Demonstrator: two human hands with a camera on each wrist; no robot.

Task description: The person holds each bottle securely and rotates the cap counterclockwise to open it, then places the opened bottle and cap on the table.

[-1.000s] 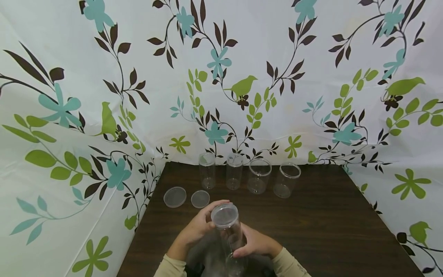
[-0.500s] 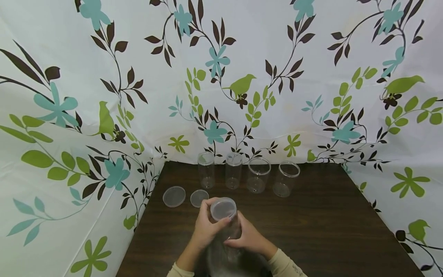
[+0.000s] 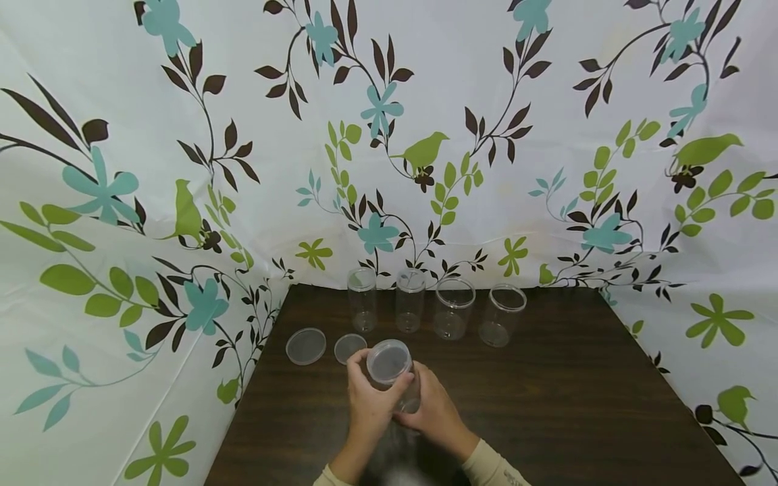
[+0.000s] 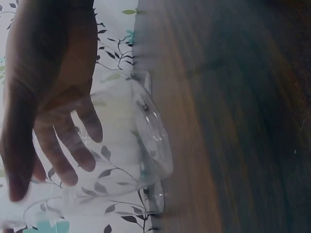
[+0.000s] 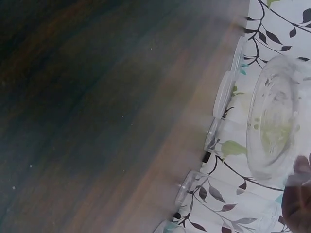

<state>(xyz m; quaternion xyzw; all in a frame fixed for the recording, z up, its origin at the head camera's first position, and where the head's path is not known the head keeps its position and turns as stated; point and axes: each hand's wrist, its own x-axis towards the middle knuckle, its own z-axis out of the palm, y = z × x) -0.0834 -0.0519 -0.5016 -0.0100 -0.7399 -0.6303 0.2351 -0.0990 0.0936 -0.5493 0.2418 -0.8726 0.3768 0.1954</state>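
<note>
Both my hands hold a clear plastic jar (image 3: 410, 403) over the near part of the table. A translucent round lid (image 3: 389, 363) sits on its top, tilted toward me. My left hand (image 3: 369, 406) grips the jar around the lid's edge, thumb on the near side. Lower down, my right hand (image 3: 436, 406) grips the jar's body. The left wrist view has the left hand (image 4: 58, 116) beside the clear jar wall (image 4: 114, 155). At the right edge of the right wrist view, the jar's round base (image 5: 272, 121) appears near a right fingertip (image 5: 297, 206). The jar's lower part is mostly hidden in the head view.
On the dark wooden table (image 3: 547, 398), a larger lid (image 3: 306, 346) and a smaller lid (image 3: 350, 349) lie at left. Along the back stand two narrow jars (image 3: 362, 304) (image 3: 410, 304) and two wider jars (image 3: 454, 314) (image 3: 503, 317). A patterned sheet (image 3: 462, 202) hangs behind.
The jar and both hands have moved slightly away from me and left. My left thumb has come round to the near side of the lid, and the right hand sits higher on the jar.
</note>
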